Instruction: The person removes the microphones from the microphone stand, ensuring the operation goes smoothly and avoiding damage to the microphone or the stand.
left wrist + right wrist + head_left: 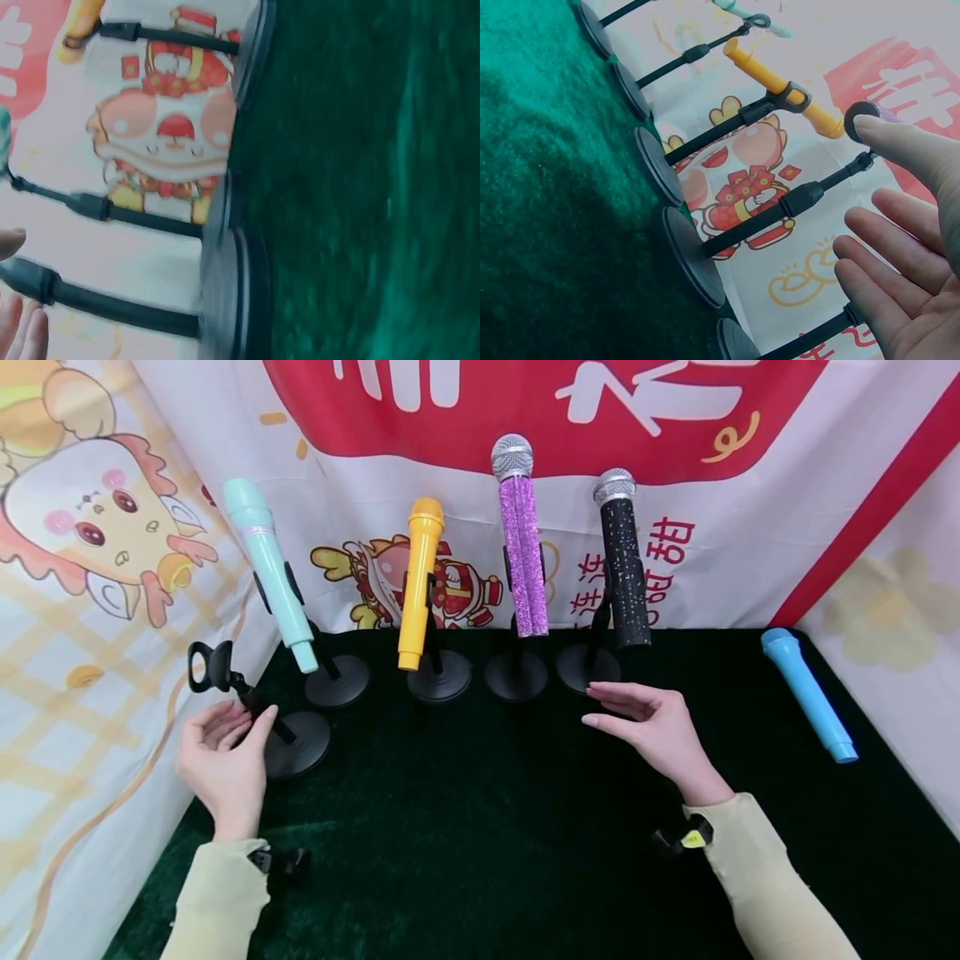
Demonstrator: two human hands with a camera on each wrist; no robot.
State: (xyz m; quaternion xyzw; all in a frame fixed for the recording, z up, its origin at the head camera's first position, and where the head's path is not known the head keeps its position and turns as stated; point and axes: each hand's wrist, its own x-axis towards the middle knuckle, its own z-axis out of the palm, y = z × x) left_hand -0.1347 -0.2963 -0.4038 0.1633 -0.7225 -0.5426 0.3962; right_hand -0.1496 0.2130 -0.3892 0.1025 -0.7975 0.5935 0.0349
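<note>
My left hand (227, 760) is at the empty black microphone stand (296, 739) on the left. In the left wrist view, its thumb and fingertips (31, 334) lie on either side of the stand's collar (30, 279), with gaps showing. My right hand (651, 727) hovers in front of the stands, fingers extended and holding nothing. Behind, four stands hold a mint microphone (273, 577), a yellow microphone (422, 581), a glittery purple microphone (522, 552) and a black speckled microphone (626, 568). A blue microphone (810, 693) lies on the cloth at the right.
Dark green velvet (480, 827) covers the table. A printed white and red backdrop (465, 435) hangs close behind the stands, and a patterned cloth (90, 693) runs along the left side. Round black bases (440, 678) stand in a row near the back edge.
</note>
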